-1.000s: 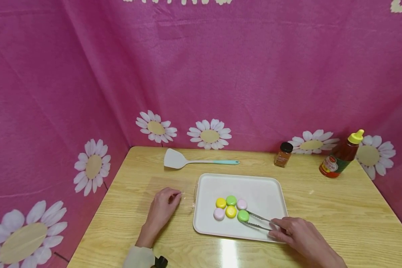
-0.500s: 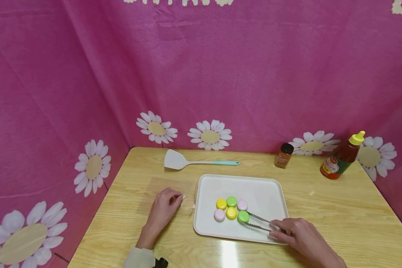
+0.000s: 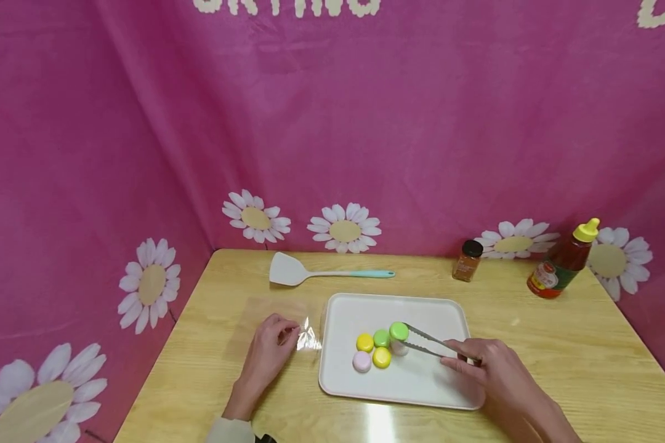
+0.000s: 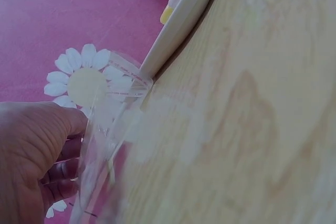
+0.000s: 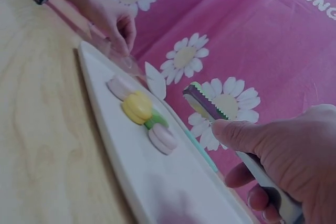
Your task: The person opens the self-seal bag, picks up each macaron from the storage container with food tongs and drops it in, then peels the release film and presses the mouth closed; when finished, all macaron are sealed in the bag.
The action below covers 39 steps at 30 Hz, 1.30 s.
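My right hand [image 3: 501,372] grips a pair of metal tongs [image 3: 429,337]. Between the tongs' tips a green macaron [image 3: 399,331] hangs above the white tray [image 3: 343,314]. It partly hides a pink macaron [image 3: 400,349] in the head view. Beside that on the tray lie two yellow macarons, one nearer me [image 3: 382,357] and one farther [image 3: 364,342], a second green macaron [image 3: 382,338] and another pink macaron [image 3: 362,362]. To the tray's left, my left hand [image 3: 268,351] pinches the edge of a clear plastic bag [image 3: 309,338] that lies on the table.
Behind the tray lies a white spatula [image 3: 288,269] with a turquoise handle. A small black-lidded spice jar [image 3: 467,261] and a red sauce bottle [image 3: 562,261] with a yellow cap stand at the back right. A pink flowered cloth [image 3: 366,123] hangs behind the wooden table [image 3: 560,351].
The green macaron has risen from the tray in the tongs, with my right hand moving up slightly. The bag's opening by my left hand catches more light; that hand has barely moved.
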Tool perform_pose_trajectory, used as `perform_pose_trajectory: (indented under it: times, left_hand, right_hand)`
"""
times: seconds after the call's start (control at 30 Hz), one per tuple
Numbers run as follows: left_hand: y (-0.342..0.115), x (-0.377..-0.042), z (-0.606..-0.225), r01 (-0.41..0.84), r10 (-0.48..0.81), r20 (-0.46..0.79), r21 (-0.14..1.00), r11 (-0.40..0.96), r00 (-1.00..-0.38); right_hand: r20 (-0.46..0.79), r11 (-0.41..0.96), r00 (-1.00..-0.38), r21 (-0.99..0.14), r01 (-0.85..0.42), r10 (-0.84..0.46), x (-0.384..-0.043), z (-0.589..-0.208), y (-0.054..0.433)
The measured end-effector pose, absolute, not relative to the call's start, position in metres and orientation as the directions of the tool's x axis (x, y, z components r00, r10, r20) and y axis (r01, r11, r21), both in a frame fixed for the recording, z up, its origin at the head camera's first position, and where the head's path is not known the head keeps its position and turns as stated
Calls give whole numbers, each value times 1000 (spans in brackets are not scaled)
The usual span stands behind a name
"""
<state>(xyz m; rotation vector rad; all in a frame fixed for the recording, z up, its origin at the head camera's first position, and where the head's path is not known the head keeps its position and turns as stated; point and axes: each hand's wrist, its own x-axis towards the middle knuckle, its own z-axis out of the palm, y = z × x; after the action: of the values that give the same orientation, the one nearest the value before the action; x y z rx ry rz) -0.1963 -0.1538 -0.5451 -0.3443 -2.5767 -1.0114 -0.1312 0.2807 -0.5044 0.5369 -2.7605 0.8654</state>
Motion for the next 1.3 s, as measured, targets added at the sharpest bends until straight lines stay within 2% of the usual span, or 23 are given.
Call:
perform_pose_trajectory:
  times: [0.2, 0.4, 0.57, 0.77, 0.9, 1.1, 1.3]
  left_hand:
    - [-155, -194, -544, 366, 86, 440, 606, 707, -894]
    - [-153, -193, -542, 369, 67, 450, 629, 684, -891]
    - [-153, -194, -544, 386, 68, 482, 601, 700, -873]
    - [-153, -193, -543, 396, 74, 497, 582, 710, -864]
    - [-154, -192, -543, 384, 70, 483, 592, 708, -873]
    - [-154, -193, -542, 387, 88, 466, 602, 698, -881]
    - [-156, -194, -544, 430, 105, 513, 571, 699, -852]
  right_hand:
    - [464, 746, -817, -394, -536, -342, -149, -500, 273]
    - [503, 743, -777, -335, -579, -379, -162, -493, 261]
    - [502, 714, -751, -320, -622, -429, -175, -488, 238]
    - [380, 699, -768, -332, -633, -515, -188, -489, 198]
    - [298, 706, -765, -296, -643, -572, -196, -492, 173]
    - [277, 682, -734, -272, -679, -620, -206, -496, 146]
    - [246, 668, -727, -288, -686, -641, -210, -499, 126]
